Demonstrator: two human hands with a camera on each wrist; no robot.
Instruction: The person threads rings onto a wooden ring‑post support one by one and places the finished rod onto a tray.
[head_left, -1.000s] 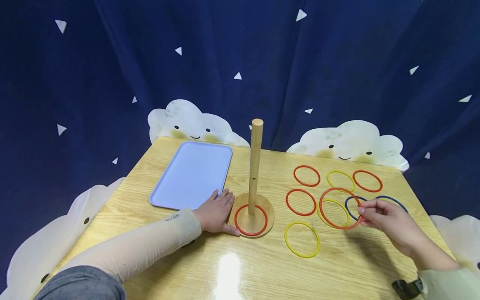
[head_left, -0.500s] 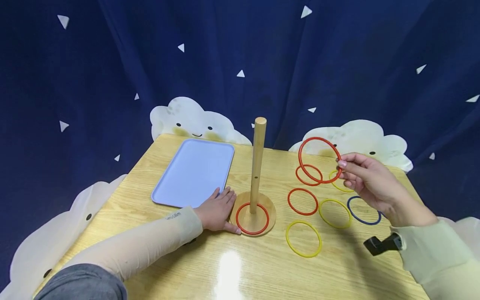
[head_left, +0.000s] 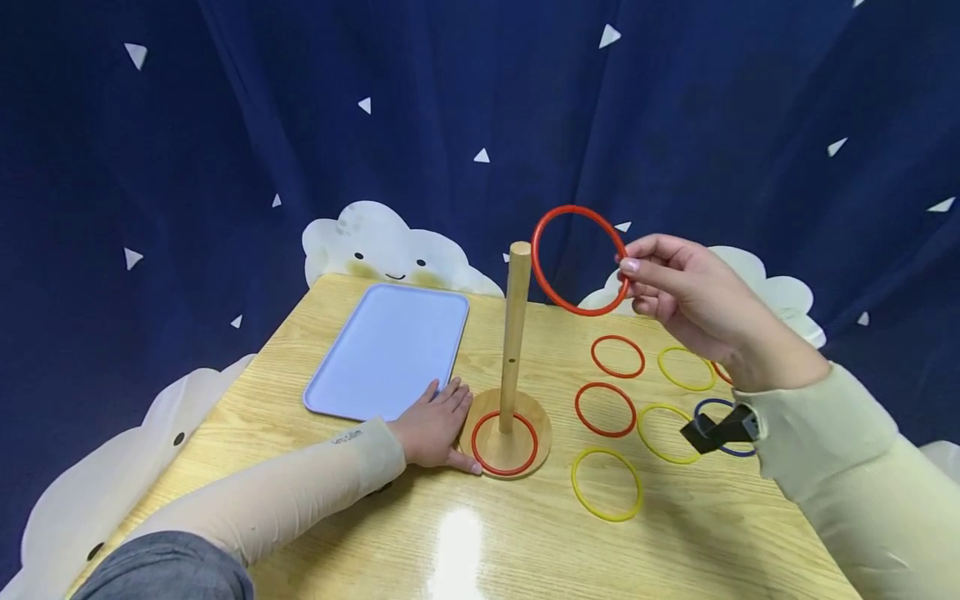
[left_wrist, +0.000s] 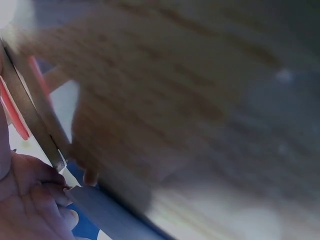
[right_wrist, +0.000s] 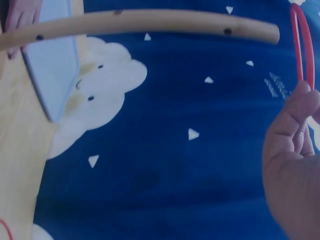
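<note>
Five red rings (head_left: 572, 209) show, three yellow rings (head_left: 618, 517), at least one blue ring (head_left: 738, 453), one post (head_left: 514, 325), one tray (head_left: 393, 350).

I looked over a pale wood-grained table (head_left: 337, 550), a white patch of glare (head_left: 457, 546) shining on its near part. A light blue tray (head_left: 393, 350) lay flat toward the left. Behind the table I had a dark blue curtain (head_left: 675, 125) in soft folds, scattered with small white triangles (head_left: 482, 156); a smiling, yellow-cheeked cloud (head_left: 393, 250) showed just beyond the tray.
</note>
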